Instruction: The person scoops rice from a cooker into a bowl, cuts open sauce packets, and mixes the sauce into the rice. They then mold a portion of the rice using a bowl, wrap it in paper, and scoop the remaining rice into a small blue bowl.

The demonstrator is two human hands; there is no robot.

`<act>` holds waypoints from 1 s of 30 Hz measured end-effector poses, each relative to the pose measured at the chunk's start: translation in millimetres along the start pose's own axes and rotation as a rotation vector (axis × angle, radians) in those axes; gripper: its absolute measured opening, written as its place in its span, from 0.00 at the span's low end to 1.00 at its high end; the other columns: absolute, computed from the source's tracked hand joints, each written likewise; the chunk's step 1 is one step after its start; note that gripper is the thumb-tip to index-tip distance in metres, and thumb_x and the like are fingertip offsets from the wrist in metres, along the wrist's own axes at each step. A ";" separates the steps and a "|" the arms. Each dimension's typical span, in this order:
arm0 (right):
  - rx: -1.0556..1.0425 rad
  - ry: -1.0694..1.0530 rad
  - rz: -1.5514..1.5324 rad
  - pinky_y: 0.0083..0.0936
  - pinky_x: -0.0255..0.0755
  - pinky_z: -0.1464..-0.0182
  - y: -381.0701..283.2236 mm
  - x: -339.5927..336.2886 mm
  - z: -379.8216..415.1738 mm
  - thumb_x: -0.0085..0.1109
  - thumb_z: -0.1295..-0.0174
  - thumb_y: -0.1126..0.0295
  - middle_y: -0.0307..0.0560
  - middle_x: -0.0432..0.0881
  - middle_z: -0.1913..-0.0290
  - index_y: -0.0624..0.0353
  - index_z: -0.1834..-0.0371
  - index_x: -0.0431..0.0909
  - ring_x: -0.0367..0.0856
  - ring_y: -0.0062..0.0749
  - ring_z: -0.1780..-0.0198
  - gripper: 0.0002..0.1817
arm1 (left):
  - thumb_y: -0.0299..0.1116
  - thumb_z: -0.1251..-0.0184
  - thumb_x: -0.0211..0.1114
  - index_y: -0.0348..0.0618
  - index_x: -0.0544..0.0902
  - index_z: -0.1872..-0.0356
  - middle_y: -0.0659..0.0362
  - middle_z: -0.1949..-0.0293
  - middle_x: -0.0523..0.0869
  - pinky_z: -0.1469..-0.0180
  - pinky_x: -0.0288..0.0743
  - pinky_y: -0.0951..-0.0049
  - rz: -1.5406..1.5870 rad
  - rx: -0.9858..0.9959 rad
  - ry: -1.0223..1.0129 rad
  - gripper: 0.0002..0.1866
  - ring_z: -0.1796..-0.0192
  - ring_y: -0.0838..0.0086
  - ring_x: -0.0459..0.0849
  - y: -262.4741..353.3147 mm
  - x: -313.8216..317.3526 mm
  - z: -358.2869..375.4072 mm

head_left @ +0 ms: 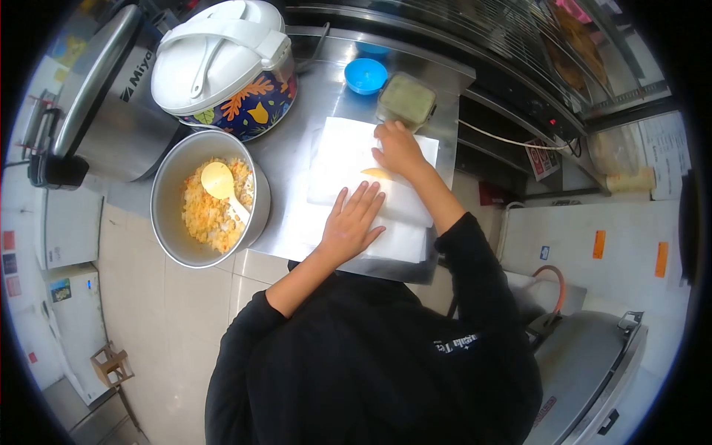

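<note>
White paper sheets (334, 159) lie on the steel table (285, 189), with a small yellow-orange piece (377, 173) showing on them. My left hand (354, 222) rests flat on the paper just below that piece, fingers spread. Above and to the right, my right hand (399, 148) is at the upper part of the paper, fingers bent, close to a lidded container with green contents (406, 100); what its fingertips hold, if anything, is hidden. A blue bowl (366, 76) sits beside the container.
A metal pot (160, 215) of orange-yellow rice with a pale ladle (217, 180) stands at the table's left edge. Behind it are a white-lidded patterned rice cooker (256, 107) and a large steel vessel (137, 111). Wire racks (475, 37) stand at the back right.
</note>
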State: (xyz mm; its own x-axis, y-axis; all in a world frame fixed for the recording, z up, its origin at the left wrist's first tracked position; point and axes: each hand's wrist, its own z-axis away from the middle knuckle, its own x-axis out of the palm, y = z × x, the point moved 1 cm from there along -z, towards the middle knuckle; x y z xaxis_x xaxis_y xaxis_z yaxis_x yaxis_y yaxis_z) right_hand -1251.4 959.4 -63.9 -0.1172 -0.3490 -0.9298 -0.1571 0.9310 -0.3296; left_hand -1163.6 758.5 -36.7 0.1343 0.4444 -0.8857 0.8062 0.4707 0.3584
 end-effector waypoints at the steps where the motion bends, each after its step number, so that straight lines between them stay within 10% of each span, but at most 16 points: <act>1: 0.016 -0.011 -0.026 0.38 0.69 0.50 1.2 -0.7 -2.6 0.67 0.56 0.64 0.51 0.74 0.57 0.59 0.55 0.75 0.73 0.45 0.52 0.23 | 0.45 0.43 0.62 0.42 0.67 0.38 0.53 0.34 0.65 0.33 0.52 0.54 0.002 -0.002 0.002 0.32 0.32 0.63 0.62 -0.3 0.2 -0.2; 11: 0.322 -0.396 0.098 0.38 0.72 0.52 -1.8 -44.5 -20.4 0.70 0.60 0.65 0.49 0.81 0.55 0.54 0.55 0.77 0.79 0.42 0.50 0.25 | 0.45 0.42 0.62 0.42 0.67 0.38 0.53 0.34 0.65 0.33 0.51 0.55 -0.019 0.008 -0.004 0.32 0.32 0.63 0.61 -0.6 0.2 -0.5; 30: 0.067 -0.393 -0.111 0.33 0.72 0.55 -20.4 -48.1 -25.8 0.63 0.54 0.64 0.43 0.83 0.58 0.50 0.63 0.82 0.80 0.41 0.55 0.13 | 0.46 0.42 0.62 0.43 0.67 0.38 0.53 0.34 0.65 0.33 0.52 0.54 -0.021 0.018 0.007 0.32 0.32 0.63 0.61 -3.1 1.1 -4.0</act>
State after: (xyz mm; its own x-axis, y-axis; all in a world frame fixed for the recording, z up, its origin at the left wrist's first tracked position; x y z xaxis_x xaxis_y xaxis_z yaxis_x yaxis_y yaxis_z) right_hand -1267.9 954.4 -8.2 0.2827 -0.3922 -0.8753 -0.0821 0.8993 -0.4295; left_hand -1168.2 760.6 -37.6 0.1134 0.4402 -0.8907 0.8189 0.4662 0.3347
